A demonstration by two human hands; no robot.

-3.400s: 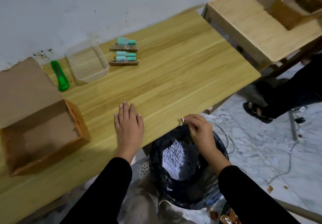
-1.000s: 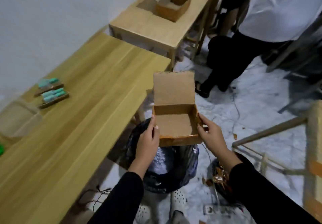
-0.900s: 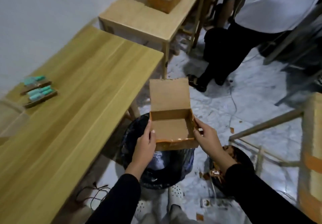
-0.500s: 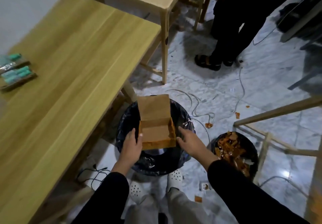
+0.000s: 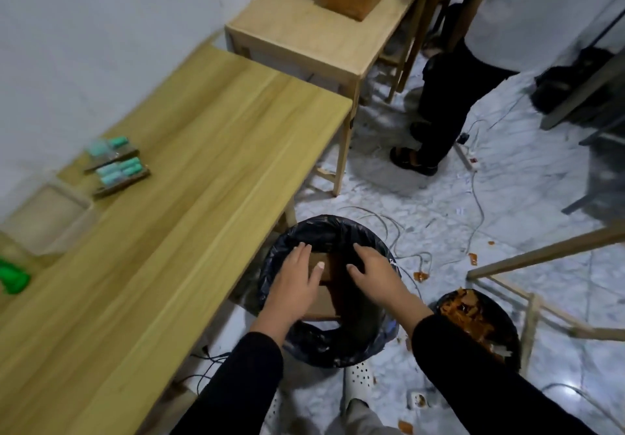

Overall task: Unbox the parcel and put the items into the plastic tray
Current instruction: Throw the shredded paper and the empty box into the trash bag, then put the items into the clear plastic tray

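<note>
Box under left hand, right hand — binned

Light: dim, even, indoor, with a cool cast on wall and marble floor.
Glare: one small bright patch on the floor, lower right.
Shadows: soft pool under the standing person's sandals; bin liner interior nearly black.
Blur: motion smear at the view's left edge, softening plastic tray, green cutter and teal items; far right edge likewise soft.
Distortion: wide-angle bowing of table edges toward corners.

Makeshift packing workroom, plain wooden tables, lined bins, cable-strewn floor
</note>
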